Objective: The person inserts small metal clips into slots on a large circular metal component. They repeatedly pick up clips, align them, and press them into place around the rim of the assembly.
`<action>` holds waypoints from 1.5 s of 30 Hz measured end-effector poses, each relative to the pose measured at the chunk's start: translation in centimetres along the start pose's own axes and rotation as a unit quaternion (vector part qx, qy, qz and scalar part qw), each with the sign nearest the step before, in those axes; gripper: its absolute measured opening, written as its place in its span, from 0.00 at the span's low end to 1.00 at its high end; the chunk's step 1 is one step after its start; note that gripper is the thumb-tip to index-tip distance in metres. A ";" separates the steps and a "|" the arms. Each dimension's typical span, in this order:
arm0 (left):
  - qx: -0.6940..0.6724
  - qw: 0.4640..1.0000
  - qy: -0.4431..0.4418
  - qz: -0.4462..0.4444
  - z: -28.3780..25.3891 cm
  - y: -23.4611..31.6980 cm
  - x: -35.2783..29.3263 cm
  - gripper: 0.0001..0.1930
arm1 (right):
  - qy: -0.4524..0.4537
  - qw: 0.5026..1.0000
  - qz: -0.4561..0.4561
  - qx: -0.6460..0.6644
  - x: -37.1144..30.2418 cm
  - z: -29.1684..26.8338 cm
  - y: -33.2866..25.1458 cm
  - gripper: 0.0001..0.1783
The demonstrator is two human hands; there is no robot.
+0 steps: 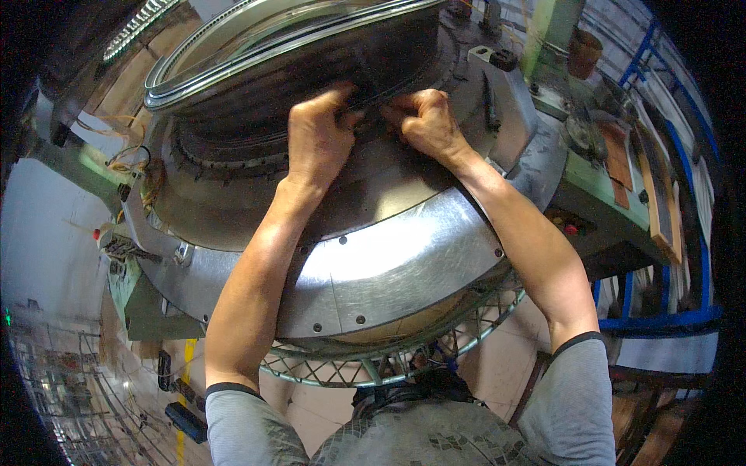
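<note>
Fingers point(336, 99) curled at dark cylinder point(249, 120)

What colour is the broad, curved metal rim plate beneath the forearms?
The broad, curved metal rim plate is shiny silver-grey, seen in the head view.

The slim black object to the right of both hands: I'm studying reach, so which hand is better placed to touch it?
Probably the right hand: it is nearer the slim black object. The left hand is farther left, with the right hand between them.
</note>
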State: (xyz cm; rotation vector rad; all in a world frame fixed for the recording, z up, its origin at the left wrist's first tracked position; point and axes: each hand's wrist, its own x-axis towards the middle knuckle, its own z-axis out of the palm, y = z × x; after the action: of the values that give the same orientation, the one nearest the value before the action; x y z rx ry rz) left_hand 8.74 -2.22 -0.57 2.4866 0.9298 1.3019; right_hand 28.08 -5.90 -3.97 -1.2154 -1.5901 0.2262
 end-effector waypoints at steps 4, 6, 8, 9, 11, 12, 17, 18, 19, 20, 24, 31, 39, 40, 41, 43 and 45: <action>0.076 0.991 -0.005 0.110 1.2 0.1 -0.3 0.22 | 0.031 0.997 0.020 -0.060 0.2 0.3 0.9 0.10; 0.090 0.989 -0.001 0.120 1.5 0.0 -0.3 0.23 | 0.044 0.997 0.002 -0.057 0.3 0.4 1.3 0.10; 0.103 0.986 0.006 0.129 1.7 -0.1 -0.2 0.24 | 0.051 0.997 -0.004 -0.058 0.3 0.5 1.7 0.09; 0.101 0.986 0.007 0.133 1.7 -0.1 -0.2 0.24 | 0.054 0.997 -0.007 -0.056 0.3 0.6 1.9 0.09; 0.104 0.988 -0.012 0.116 1.8 0.1 -0.2 0.24 | 0.059 0.996 -0.009 -0.063 0.3 0.6 2.2 0.09; 0.108 0.985 0.001 0.133 1.8 0.2 -0.2 0.23 | 0.062 0.996 -0.009 -0.071 0.4 0.7 2.4 0.09; 0.116 0.984 -0.008 0.134 1.6 0.5 0.0 0.22 | 0.055 0.994 -0.001 -0.090 0.6 0.8 2.8 0.09; 0.116 0.984 -0.010 0.135 1.6 0.5 0.0 0.22 | 0.057 0.994 -0.002 -0.089 0.6 0.8 2.9 0.09; 0.119 0.983 -0.012 0.136 1.6 0.5 0.0 0.22 | 0.058 0.994 0.000 -0.088 0.6 0.8 2.9 0.09; 0.125 0.983 -0.015 0.135 1.7 0.6 0.1 0.22 | 0.059 0.995 0.002 -0.086 0.5 0.8 2.8 0.09; 0.128 0.983 -0.020 0.134 1.7 0.6 0.1 0.22 | 0.059 0.995 0.016 -0.079 0.6 0.8 2.4 0.09; 0.128 0.983 -0.030 0.130 1.8 0.4 0.1 0.22 | 0.048 0.998 0.007 -0.047 0.4 0.5 1.4 0.10; 0.126 0.983 -0.039 0.130 1.7 0.5 0.1 0.22 | 0.051 0.996 0.016 -0.067 0.5 0.7 2.2 0.09; 0.126 0.983 -0.040 0.129 1.7 0.5 0.1 0.22 | 0.054 0.996 0.017 -0.069 0.6 0.8 2.4 0.09; 0.128 0.983 -0.045 0.123 1.7 0.5 0.1 0.22 | 0.059 0.996 0.011 -0.071 0.6 0.8 2.5 0.09; 0.134 0.982 -0.044 0.127 1.7 0.5 0.1 0.23 | 0.065 0.995 0.009 -0.077 0.6 0.9 2.7 0.08; 0.137 0.981 -0.046 0.128 1.6 0.5 0.1 0.23 | 0.062 0.996 0.003 -0.066 0.6 0.9 2.8 0.08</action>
State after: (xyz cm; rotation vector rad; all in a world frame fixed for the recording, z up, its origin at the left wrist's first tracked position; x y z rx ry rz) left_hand 10.30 -2.34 -1.24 2.9344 0.8383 1.1843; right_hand 29.01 -3.78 -5.84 -1.3106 -1.5124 0.0494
